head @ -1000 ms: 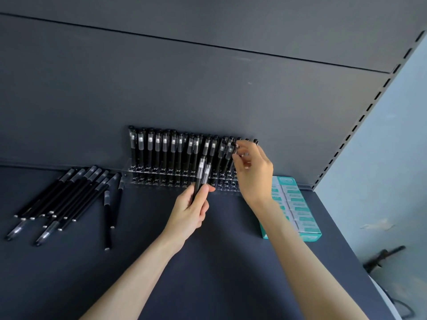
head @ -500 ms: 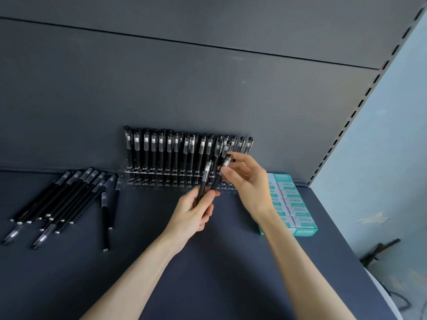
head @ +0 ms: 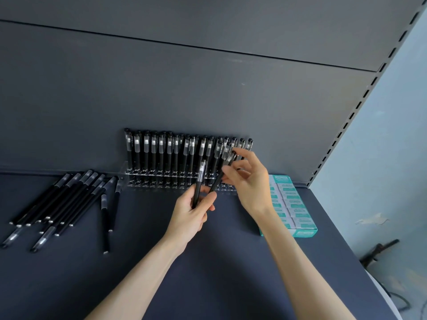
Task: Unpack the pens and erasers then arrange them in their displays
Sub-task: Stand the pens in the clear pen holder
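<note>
A dark grey back panel (head: 161,88) fills the upper and middle of the frame, crossed by a thin seam (head: 184,45) that slopes down from upper left to right. Below it, a dark shelf (head: 231,285) takes up the lower part. A slotted metal upright (head: 362,99) runs diagonally along the panel's right edge. Beyond it, on the right, stands a pale blue-grey wall (head: 392,146) with a patch of chipped paint (head: 372,220). At lower right lie a dark, unclear object (head: 379,250) and a cable (head: 402,301). The light is soft and even.
</note>
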Motion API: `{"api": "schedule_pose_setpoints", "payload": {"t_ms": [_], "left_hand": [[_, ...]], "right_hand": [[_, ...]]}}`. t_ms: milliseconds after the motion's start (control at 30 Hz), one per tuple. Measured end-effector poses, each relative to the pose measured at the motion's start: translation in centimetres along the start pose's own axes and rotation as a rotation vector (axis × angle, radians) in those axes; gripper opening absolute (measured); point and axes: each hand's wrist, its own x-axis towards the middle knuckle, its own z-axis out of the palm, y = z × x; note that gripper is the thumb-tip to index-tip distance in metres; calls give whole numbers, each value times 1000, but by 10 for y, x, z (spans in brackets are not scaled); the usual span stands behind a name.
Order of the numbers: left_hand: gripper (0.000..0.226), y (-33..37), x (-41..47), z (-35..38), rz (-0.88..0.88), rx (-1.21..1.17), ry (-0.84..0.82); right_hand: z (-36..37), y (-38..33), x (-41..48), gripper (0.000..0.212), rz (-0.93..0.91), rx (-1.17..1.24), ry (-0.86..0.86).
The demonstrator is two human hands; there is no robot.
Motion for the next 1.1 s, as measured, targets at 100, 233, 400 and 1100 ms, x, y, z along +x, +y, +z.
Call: {"api": "schedule_pose_setpoints", "payload": {"t_ms": [100, 233, 400, 1100], "left_hand": [[18, -2, 2, 0, -17, 23, 82], [22, -2, 4, -1, -37, 12, 121], [22, -2, 0, 1, 18, 131, 55], [11, -6, 6, -3, 106, 138, 108]], "right_hand": [[-9, -6, 12, 37, -42, 15, 188], [-23, -10, 31, 36, -160, -82, 304], [-17, -3, 41, 33, -205, -169, 278], [-4, 26, 29, 30, -243, -440, 165]]}}
